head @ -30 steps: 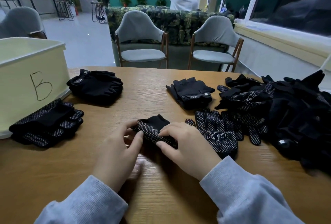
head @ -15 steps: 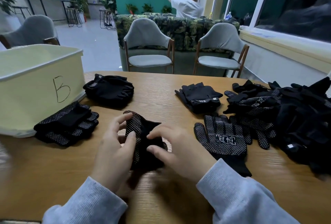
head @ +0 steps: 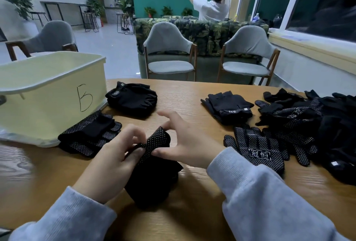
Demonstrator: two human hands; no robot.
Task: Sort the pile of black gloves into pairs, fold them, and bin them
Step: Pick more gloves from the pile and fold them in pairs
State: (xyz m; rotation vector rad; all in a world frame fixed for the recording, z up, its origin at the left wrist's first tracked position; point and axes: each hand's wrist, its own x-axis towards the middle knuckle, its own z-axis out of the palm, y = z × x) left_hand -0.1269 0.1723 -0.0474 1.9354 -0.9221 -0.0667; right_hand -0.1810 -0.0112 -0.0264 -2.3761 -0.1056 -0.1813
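Observation:
A folded black dotted glove bundle (head: 154, 165) is held upright just above the table in front of me. My left hand (head: 113, 161) grips its left side, fingers curled over the top fold. My right hand (head: 185, 142) pinches the dotted flap with thumb and fingertip, its other fingers spread. A single dotted glove (head: 258, 150) lies flat to the right. The unsorted black pile (head: 327, 125) fills the right edge. Folded pairs lie on the table: a dotted one (head: 88, 134), a plain one (head: 133, 98) and another plain one (head: 229, 107).
A cream bin (head: 48, 106) marked "B" stands at the left on the wooden table (head: 192, 212). Two grey chairs (head: 169, 55) face the far edge. A person in a white shirt (head: 212, 5) sits beyond a patterned sofa.
The glove bundle went from lying flat under both hands to being lifted and turned upright. My right fingers have spread open above it. The view has tilted upward and shifted left.

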